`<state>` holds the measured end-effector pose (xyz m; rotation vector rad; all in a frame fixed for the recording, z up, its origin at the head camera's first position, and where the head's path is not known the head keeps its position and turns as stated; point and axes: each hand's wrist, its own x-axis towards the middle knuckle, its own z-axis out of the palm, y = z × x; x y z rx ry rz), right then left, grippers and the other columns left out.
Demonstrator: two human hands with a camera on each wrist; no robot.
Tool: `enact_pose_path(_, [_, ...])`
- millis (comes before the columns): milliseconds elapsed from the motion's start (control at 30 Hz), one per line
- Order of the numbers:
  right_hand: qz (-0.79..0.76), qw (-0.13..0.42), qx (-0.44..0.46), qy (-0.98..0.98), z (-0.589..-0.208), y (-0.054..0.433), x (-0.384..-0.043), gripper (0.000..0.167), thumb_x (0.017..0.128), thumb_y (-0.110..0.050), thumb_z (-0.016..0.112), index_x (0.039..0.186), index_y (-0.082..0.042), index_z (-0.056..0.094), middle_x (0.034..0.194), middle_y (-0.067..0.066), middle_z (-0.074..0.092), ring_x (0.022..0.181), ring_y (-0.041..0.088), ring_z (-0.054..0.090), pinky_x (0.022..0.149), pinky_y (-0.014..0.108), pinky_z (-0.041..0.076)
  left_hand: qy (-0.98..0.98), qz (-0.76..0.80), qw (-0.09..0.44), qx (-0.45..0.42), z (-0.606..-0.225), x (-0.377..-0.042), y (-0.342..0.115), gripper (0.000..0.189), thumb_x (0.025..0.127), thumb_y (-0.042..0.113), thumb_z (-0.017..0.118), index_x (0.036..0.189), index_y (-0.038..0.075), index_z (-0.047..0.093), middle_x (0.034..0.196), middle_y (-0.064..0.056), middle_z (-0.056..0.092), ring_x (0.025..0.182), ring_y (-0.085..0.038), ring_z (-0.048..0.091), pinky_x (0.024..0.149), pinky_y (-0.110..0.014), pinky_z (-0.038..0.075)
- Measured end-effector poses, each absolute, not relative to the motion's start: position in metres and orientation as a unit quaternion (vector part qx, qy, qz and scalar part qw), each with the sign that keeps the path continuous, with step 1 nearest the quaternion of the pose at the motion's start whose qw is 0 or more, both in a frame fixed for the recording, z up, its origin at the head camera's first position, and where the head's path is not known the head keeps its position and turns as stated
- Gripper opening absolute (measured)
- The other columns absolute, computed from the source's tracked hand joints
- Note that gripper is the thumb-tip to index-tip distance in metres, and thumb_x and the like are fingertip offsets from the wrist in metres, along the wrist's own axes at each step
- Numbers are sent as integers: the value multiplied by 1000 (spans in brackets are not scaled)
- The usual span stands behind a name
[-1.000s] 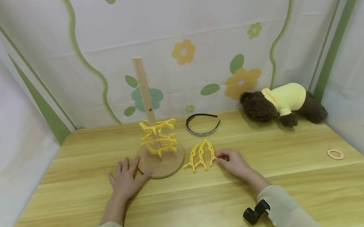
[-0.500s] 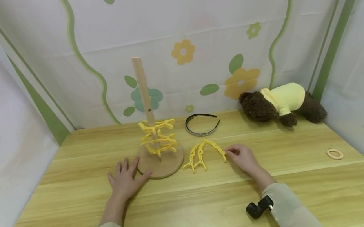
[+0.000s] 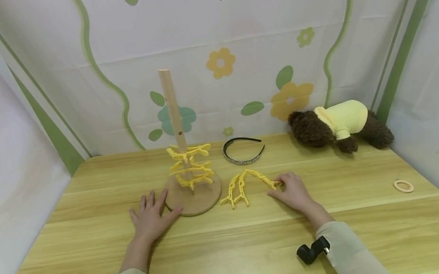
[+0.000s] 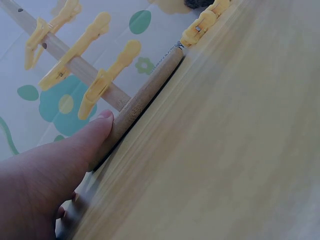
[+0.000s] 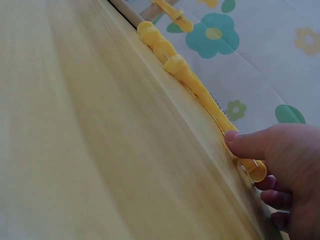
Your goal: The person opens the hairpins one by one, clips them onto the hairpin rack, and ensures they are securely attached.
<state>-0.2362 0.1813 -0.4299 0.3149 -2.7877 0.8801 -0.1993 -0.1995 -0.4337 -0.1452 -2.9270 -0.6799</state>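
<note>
Slim, knobbly yellow clip (image 5: 205, 100) in the right hand (image 3: 294, 191)

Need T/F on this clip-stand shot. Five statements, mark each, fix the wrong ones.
1. The left hand touches the round base. True.
2. The right hand grips the headband. False: it pinches the end of a loose yellow clip; the headband lies on the table, farther back.
3. Three clips sit on the upright post, one above another. True.
4. The plush toy wears a blue top. False: its top is yellow.
5. The small ring lies to the right of both hands. True.
</note>
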Motion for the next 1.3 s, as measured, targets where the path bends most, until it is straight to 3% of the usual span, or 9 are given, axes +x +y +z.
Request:
enact_pose_path(233, [361,71,126,-921,-423,192,-238,35,75,-17,68,101,5,57,93,15,53,82,28,51,70,40,42,-971,-225,65,-47,-432,-198,-199,80,75,65,43,135,14,30,137,-24,16,122,-45,7,84,-66,-7])
enact_pose_path(500, [369,20,143,-918,-405,209,-237,39,80,-17,63,110,5,53,99,17,55,87,30,53,72,41,44,-970,-228,65,-46,-432,-197,-199,80,75,65,44,135,14,30,137,-24,17,123,-44,7,84,-66,-7])
enact_pose_path(1067, [346,25,213,-914,-341,213,-252,40,82,-24,60,113,2,54,100,14,57,88,26,53,67,36,43,-970,-228,63,-47,-431,-197,-199,80,75,65,43,135,14,30,137,-24,16,123,-45,6,84,-66,-7])
enact_pose_path(1300, [337,24,242,-910,-316,193,-261,38,87,-22,53,116,2,51,99,14,57,89,25,52,72,37,43,-972,-221,67,-46,-433,-198,-199,80,75,66,43,135,14,31,137,-24,17,123,-45,8,84,-67,-6])
